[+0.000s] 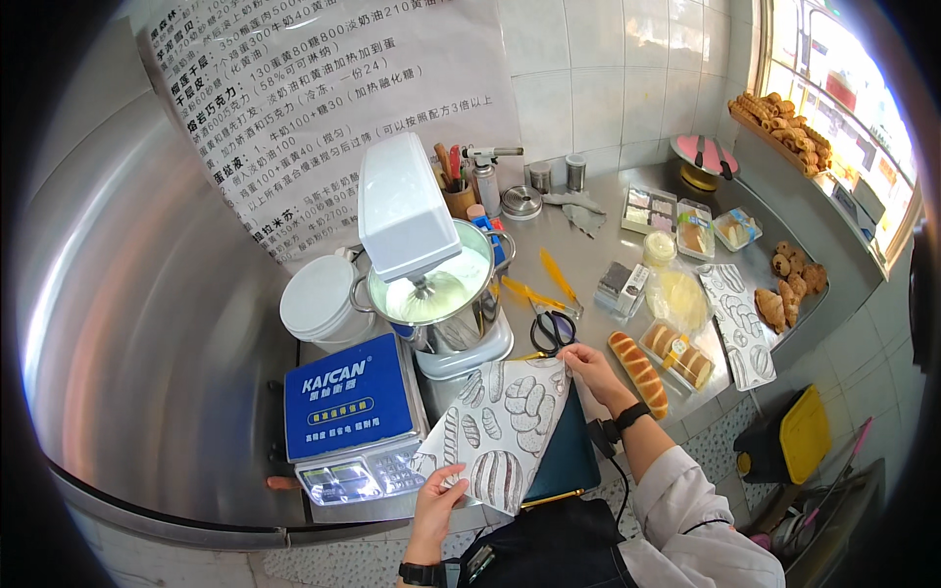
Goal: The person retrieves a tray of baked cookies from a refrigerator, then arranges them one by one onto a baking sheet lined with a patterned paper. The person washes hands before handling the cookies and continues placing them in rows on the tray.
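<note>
Both my hands grip a white paper bread bag [503,426] printed with drawings of loaves. My left hand [439,500] pinches its lower left corner between thumb and fingers. At the upper right corner, my right hand [594,375] holds the paper's edge. Beneath the bag lies a dark green flat item [566,448], partly covered. Black-handled scissors [553,332] rest just above my right hand. A long striped bread loaf [638,373] lies on the steel table to the right of that hand. Left of the bag stands a blue-topped Kaican scale [353,400].
A stand mixer [408,213] with white cream in its steel bowl [470,331] stands behind the bag. Packed sliced bread [676,354], croissants [772,309] and another printed bag [739,327] sit at right. A lidded white bucket [320,301] is at left, a blowtorch [487,180] at the back.
</note>
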Action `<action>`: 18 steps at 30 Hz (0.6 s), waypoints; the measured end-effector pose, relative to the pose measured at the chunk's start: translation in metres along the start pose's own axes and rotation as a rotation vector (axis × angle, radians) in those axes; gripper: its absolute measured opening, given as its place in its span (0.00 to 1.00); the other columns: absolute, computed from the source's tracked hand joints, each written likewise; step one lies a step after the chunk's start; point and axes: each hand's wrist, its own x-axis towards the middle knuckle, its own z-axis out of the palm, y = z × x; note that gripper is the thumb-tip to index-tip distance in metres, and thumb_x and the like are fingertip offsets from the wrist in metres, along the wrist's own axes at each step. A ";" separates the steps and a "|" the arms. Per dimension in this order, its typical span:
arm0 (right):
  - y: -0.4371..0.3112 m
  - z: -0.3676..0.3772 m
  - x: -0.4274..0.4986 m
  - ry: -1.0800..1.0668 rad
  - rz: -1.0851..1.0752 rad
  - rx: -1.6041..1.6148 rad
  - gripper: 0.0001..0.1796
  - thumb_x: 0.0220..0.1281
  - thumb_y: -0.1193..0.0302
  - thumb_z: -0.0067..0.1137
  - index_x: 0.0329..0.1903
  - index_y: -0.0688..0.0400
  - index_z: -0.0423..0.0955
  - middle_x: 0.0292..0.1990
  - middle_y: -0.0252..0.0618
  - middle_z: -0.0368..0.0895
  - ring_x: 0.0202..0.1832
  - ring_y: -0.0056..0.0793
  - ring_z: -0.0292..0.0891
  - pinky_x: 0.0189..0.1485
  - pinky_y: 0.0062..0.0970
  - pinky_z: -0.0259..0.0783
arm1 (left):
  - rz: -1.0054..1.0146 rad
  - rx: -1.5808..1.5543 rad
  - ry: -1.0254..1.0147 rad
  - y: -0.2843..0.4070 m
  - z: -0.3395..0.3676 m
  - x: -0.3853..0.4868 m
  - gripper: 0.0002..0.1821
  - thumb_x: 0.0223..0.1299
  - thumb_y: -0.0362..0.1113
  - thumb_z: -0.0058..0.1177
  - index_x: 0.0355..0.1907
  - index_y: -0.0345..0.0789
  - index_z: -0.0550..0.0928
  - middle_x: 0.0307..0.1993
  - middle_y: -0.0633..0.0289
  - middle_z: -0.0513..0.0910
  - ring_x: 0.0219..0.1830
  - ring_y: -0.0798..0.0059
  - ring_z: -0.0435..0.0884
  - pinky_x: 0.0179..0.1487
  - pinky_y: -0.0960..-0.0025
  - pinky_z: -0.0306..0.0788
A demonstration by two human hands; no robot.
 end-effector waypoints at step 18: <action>0.045 0.031 -0.029 0.150 0.395 -0.610 0.17 0.60 0.63 0.58 0.44 0.64 0.79 0.37 0.51 0.84 0.41 0.40 0.82 0.45 0.34 0.74 | -0.500 0.408 -0.716 0.000 0.048 0.019 0.29 0.74 0.43 0.43 0.73 0.39 0.57 0.58 0.57 0.77 0.56 0.68 0.79 0.57 0.71 0.73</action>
